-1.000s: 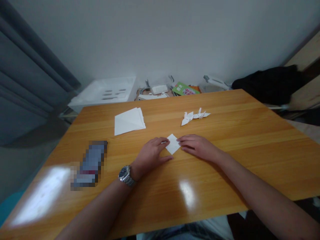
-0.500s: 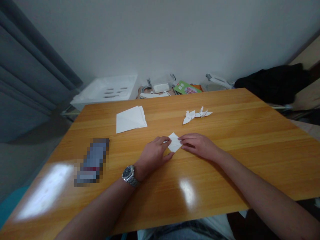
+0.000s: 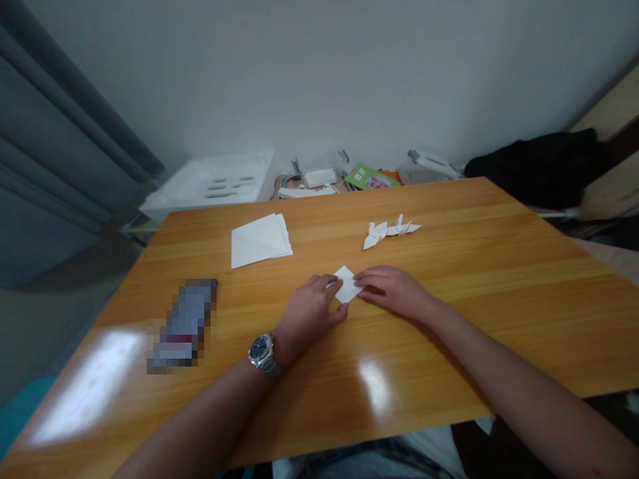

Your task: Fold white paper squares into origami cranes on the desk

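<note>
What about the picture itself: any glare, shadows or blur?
Head view: two glare patches on the wooden tabletop; a soft shadow beneath the right forearm, same head view; also in the head view, a phone-like object is pixelated into blocks, and creases on the small folded paper look too soft to trace.

My square (image 3: 347, 287) is matt paper, the counter (image 3: 449, 246) glossy wood, my watch (image 3: 261, 350) shiny metal, the curtain (image 3: 50, 133) matt cloth.
</note>
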### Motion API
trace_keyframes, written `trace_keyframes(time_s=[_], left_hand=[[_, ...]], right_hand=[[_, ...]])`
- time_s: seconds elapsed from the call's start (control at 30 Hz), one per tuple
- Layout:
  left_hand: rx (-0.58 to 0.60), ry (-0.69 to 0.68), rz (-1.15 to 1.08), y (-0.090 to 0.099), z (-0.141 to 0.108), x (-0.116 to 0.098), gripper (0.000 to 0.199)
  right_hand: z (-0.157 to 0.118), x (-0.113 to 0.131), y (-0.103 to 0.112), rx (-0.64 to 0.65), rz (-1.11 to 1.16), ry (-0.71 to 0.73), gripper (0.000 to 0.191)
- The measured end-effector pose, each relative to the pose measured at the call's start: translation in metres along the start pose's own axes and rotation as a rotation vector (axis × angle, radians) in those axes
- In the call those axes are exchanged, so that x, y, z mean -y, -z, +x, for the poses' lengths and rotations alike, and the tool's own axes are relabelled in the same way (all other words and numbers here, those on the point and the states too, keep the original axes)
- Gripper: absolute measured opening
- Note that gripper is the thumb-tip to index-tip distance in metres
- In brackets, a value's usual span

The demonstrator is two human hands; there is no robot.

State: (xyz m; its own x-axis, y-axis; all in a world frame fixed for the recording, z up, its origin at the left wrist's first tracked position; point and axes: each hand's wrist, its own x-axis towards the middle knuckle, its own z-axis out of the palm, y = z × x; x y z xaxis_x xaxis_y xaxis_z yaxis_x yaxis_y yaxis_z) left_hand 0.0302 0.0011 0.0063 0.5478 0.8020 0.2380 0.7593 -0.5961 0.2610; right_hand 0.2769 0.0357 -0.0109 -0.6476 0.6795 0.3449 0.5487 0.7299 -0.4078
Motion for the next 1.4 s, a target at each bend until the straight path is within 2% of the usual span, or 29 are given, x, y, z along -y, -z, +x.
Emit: trace_keyframes(time_s=[0.4, 0.67, 1.1, 1.3, 1.4], left_hand=[[-0.007, 0.004, -0.011, 0.002, 0.001, 0.0, 0.037], [0.018, -0.061, 0.038, 0.005, 0.0, 0.004, 0.043], [-0.006, -0.043, 0.016, 0.002, 0.003, 0.005, 0.032], [-0.024, -0.067, -0.019, 0.0, 0.002, 0.01, 0.04], [-0.037, -0.062, -0.051, 0.0, 0.003, 0.012, 0.029]], right_hand=[[0.001, 0.004, -0.002, 0.058, -0.223, 0.144, 0.018], [0.0, 0.002, -0.002, 0.031, -0.196, 0.121, 0.017], [0.003, 0.006, -0.004, 0.001, -0.153, 0.094, 0.016], [0.003, 0.008, -0.005, -0.054, -0.117, 0.044, 0.017], [0.003, 0.01, -0.004, -0.105, -0.01, 0.009, 0.017]])
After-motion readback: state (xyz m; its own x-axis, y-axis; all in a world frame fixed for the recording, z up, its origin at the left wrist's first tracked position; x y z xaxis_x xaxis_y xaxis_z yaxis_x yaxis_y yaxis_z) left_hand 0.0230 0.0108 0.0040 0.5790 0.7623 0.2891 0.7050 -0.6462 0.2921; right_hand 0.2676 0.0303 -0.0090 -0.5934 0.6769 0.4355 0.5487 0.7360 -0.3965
